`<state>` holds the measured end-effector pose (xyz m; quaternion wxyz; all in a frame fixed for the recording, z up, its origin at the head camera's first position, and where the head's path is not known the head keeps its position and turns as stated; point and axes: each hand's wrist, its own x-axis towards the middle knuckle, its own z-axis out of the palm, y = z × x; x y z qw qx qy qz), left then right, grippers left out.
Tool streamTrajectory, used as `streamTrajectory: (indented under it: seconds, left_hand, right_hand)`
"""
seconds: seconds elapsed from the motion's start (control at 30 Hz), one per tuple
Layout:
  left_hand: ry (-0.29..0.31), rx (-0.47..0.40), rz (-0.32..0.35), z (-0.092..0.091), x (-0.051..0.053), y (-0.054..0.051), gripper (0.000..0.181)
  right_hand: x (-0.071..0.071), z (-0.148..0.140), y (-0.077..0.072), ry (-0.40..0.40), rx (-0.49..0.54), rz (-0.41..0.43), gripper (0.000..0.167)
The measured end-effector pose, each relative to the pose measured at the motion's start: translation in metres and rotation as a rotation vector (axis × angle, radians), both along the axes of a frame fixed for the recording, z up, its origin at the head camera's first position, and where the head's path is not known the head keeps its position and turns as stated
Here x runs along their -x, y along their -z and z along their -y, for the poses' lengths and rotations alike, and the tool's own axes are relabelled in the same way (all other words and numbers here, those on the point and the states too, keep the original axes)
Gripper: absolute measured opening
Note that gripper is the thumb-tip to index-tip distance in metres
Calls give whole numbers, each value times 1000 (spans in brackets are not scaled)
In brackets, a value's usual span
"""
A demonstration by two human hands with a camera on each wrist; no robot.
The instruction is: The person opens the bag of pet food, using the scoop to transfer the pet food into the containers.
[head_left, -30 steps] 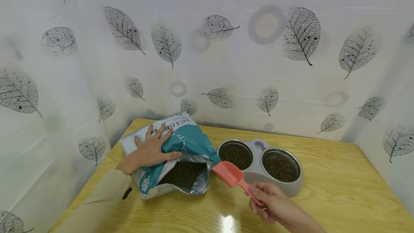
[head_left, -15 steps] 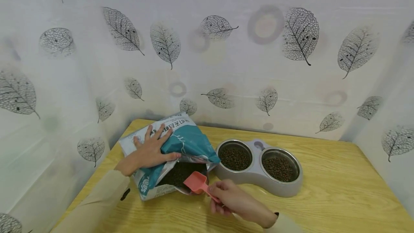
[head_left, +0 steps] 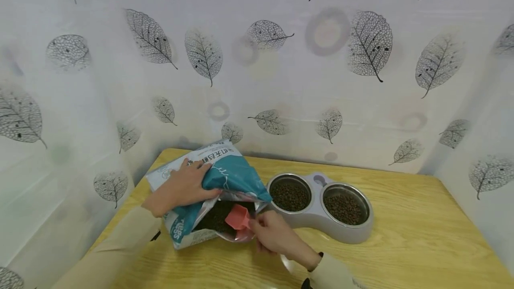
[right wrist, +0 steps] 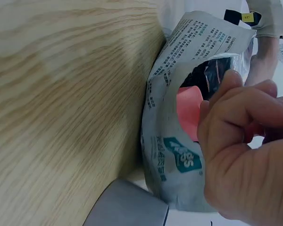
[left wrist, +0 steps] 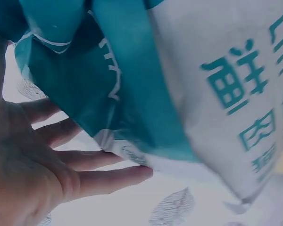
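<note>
A white and teal pet food bag (head_left: 237, 173) lies on its side, its mouth gaping toward the front with dark kibble (head_left: 213, 218) inside. My left hand (head_left: 185, 187) rests spread on top of the bag. In the left wrist view, that hand (left wrist: 33, 165) has nearly straight fingers touching the bag (left wrist: 141, 94). My right hand (head_left: 275, 234) grips the handle of a pink scoop (head_left: 238, 216), whose blade is in the bag's mouth. The right wrist view has the scoop (right wrist: 188, 110) partly hidden behind my curled fingers (right wrist: 236, 106).
Right of the bag stands a grey double feeder (head_left: 315, 222); its two metal bowls, left (head_left: 270, 191) and right (head_left: 368, 211), hold brown kibble. Beneath is a wood-grain table (head_left: 417, 226). A leaf-patterned white curtain (head_left: 281, 79) hangs behind and at both sides.
My right hand has moved left from in front of the feeder, bringing the scoop into the bag's mouth. My left hand stays on the bag, its fingers drawn slightly in.
</note>
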<state>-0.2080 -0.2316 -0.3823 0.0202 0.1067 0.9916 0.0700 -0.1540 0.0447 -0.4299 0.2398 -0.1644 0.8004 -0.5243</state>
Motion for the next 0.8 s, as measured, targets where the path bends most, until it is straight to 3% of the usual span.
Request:
streamTrajectory:
  seconds: [0.1,0.27,0.33,0.47,0.6,0.8]
  left_hand:
    - [47,50,-90,-6,-3,-2,87]
    - [262,123,-340,-17,-6,-7,55]
    - [329,101,-390,-18,-6,-10,45]
    - [374,39,-377,-18,-9,-8,27]
    - [388,-13,-363,-19,-11,-5,28]
    - [434,-227,-201,-14,0,-8,32]
  right_hand:
    - [0,8,0,10,-10,-8,41]
    - [-6,17,8,-3,55,48,37]
    - [-7,19,12,-10,81,58,37]
    - [-8,19,17,-25,102,68,38]
    - [-8,17,18,-26,103,82,37]
    - [-11,10,16,-16,138,160,37]
